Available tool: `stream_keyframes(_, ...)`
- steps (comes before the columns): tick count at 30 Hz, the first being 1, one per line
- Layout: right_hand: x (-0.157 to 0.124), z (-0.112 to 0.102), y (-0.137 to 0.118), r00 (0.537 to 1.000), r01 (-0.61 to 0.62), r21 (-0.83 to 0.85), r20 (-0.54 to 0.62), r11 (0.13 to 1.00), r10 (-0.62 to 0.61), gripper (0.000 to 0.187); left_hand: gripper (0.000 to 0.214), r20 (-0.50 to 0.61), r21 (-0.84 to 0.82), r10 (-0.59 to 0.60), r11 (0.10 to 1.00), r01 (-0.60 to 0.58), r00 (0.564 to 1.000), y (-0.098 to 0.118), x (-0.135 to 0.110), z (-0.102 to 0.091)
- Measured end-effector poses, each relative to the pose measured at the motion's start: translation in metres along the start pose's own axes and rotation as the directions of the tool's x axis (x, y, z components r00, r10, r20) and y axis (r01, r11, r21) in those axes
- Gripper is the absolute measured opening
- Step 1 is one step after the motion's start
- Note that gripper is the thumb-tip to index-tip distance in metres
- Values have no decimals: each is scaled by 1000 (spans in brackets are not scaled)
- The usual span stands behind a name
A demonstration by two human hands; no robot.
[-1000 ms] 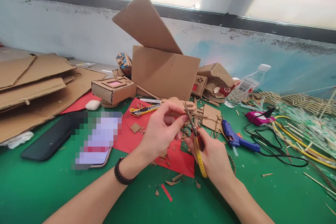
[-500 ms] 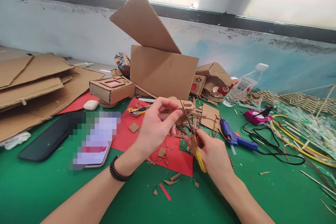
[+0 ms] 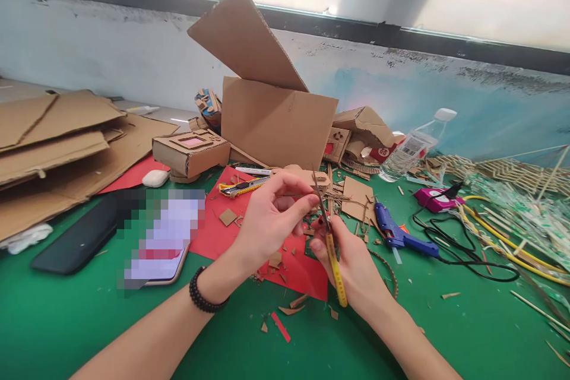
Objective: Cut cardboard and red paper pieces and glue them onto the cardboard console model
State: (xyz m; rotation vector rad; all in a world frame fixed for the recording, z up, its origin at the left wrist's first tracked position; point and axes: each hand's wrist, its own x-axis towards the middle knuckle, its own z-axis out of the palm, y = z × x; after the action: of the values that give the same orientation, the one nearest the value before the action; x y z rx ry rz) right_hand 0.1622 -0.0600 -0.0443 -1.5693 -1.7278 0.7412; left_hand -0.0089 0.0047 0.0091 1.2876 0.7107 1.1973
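In my right hand (image 3: 350,258) are scissors with a yellow handle (image 3: 335,273), their dark blades pointing up and away from me. My left hand (image 3: 271,217) is closed in a pinch, thumb against forefinger, with the fingertips right beside the blades. Whatever sits in that pinch is too small or hidden to make out. Beneath both hands lies a red sheet (image 3: 209,231) scattered with cardboard scraps. A yellow utility knife (image 3: 243,186) rests on it behind my left hand, near a white pen (image 3: 253,171).
A blue glue gun (image 3: 403,237) with a black cord lies to the right, near a purple power block (image 3: 439,199) and a water bottle (image 3: 412,148). Behind stand a large cardboard box (image 3: 276,122) and a smaller one (image 3: 191,154). Cardboard sheets (image 3: 48,154) and a phone (image 3: 167,243) are leftward.
My left hand has shifted right, bringing its fingertips up against the scissor blades. The scissors have turned more upright, and the yellow handle has swung slightly down and left.
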Motion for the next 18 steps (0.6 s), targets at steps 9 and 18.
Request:
stream_keyframes(9, 2, 2, 2, 997, -50, -32, -58, 998, 49, 43, 27, -29, 14, -36, 999, 36, 999, 0, -3, 4)
stream_keyframes(18, 3, -1, 10, 1000, -12, -71, -16, 997, 11, 32, 25, -17, 9, -1, 1000, 1, 1000, -1, -1, 1)
